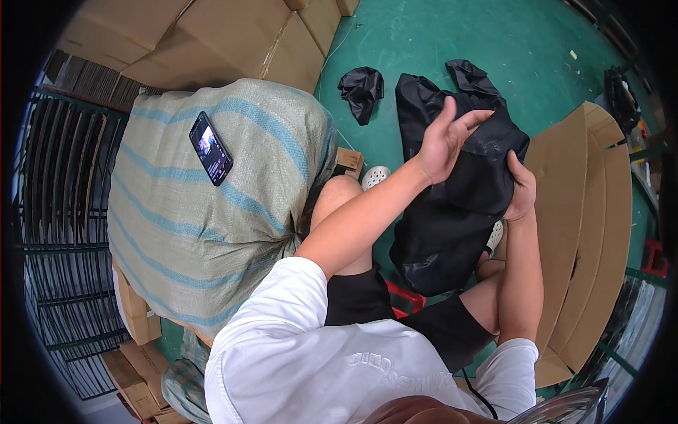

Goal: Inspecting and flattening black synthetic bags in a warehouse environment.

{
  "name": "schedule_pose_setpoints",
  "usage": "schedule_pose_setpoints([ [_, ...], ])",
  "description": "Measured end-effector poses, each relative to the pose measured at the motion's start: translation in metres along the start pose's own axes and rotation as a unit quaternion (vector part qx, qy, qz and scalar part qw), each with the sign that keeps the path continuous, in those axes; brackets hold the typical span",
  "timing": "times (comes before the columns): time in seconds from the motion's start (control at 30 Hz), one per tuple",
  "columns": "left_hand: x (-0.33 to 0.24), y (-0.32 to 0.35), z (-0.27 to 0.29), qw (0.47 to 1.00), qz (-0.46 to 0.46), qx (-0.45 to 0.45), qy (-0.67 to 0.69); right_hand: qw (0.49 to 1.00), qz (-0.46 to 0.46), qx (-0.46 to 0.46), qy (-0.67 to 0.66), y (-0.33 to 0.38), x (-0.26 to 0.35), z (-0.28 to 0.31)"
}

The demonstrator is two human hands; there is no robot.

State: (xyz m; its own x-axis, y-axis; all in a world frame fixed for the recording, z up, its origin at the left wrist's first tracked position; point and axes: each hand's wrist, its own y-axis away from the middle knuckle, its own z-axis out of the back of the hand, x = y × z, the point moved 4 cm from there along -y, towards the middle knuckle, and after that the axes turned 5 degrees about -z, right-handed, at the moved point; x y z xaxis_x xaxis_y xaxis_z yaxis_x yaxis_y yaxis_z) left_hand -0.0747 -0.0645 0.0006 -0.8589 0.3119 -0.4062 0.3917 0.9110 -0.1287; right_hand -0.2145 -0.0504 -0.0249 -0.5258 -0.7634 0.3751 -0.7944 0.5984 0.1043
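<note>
The striped sack (226,226) loomed largest. Near it, to the right, a white shirt (332,367) carried raised lettering, partly lost in folds. Right of the sack was the black bundle (466,187), its long axis running away from the wearer. The left hand (441,150), on the bundle's sack side, spread wide; the right hand (521,192) gripped the edge farthest from the sack, fingers hidden. Atop the sack, a lit phone (210,148) showed writing too small to make out.

The sack (205,212) looks rough, woven plastic; the smartphone (211,148) on it, glossy; the bundle (462,185) right of it, faintly shiny cloth.
</note>
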Motion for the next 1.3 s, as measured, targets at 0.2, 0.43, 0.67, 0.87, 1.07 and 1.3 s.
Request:
schedule_pose_setpoints([
  [0.2,0.030,0.005,0.040,0.979,0.079,-0.160,-0.102,0.999,-0.013,0.047,-0.015,0.001,-0.001,0.003],
  [0.43,0.042,0.010,0.038,0.986,0.142,-0.086,-0.011,0.999,0.011,0.031,-0.015,0.003,0.001,0.002],
  [0.67,0.039,0.004,0.044,0.989,0.112,-0.095,-0.029,0.999,0.019,0.045,-0.017,0.004,0.006,0.001],
  [0.87,0.034,0.007,0.037,0.986,0.106,-0.114,-0.056,0.999,0.029,0.020,-0.024,0.002,0.010,0.002],
  [1.07,0.030,0.007,0.035,0.985,0.105,-0.116,-0.076,0.999,0.044,0.018,-0.013,0.002,0.014,0.002],
  [1.3,0.016,0.005,0.017,0.986,0.061,-0.120,-0.100,0.997,0.068,0.024,-0.001,0.007,0.028,0.007],
])
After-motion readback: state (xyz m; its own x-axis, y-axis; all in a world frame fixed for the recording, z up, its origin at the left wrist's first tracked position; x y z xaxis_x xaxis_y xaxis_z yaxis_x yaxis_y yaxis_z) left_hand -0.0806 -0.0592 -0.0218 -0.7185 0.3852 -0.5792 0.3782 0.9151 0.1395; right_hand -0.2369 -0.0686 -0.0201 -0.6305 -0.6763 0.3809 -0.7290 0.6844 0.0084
